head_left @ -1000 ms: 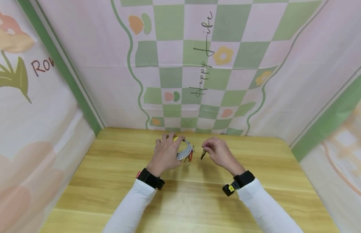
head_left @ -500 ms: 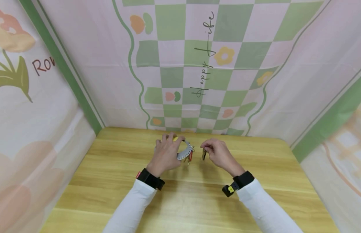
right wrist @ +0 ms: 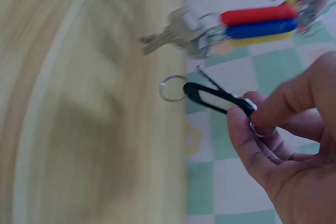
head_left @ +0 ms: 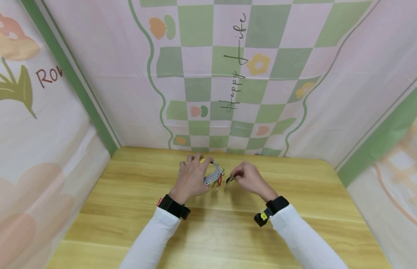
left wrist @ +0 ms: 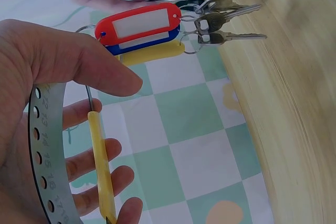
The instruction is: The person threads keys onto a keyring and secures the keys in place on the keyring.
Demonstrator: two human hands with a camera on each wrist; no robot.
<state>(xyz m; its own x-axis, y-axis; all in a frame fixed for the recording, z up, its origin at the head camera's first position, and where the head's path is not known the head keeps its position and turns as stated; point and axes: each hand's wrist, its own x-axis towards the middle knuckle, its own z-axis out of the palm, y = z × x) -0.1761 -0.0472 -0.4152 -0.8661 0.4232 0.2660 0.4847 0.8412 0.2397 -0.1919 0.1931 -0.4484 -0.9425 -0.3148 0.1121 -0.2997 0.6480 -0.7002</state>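
My left hand [head_left: 192, 177] grips a curved grey plate [left wrist: 50, 156] with numbered holes and a yellow bar [left wrist: 101, 161]. From its edge hang red [left wrist: 139, 23], blue [right wrist: 262, 28] and yellow [left wrist: 155, 53] key tags, each in line with the others. Several metal keys [left wrist: 220, 22] dangle from their rings. To the right, my right hand [head_left: 249, 177] pinches a black key tag [right wrist: 195, 92] between thumb and fingers. A small key [right wrist: 212, 80] lies along this tag, and a split ring stands out from its far end. The black tag points toward the hanging keys, held above the table.
Below both hands spreads a wooden table [head_left: 208, 239]. Its back edge meets a cloth wall [head_left: 195, 87] with green and white checks. More printed cloth [head_left: 43, 157] borders the left side.
My right hand has shifted slightly left and its wrist has turned. The black tag has swung from hanging downward to pointing left, nearer the other keys. My left hand stays in place.
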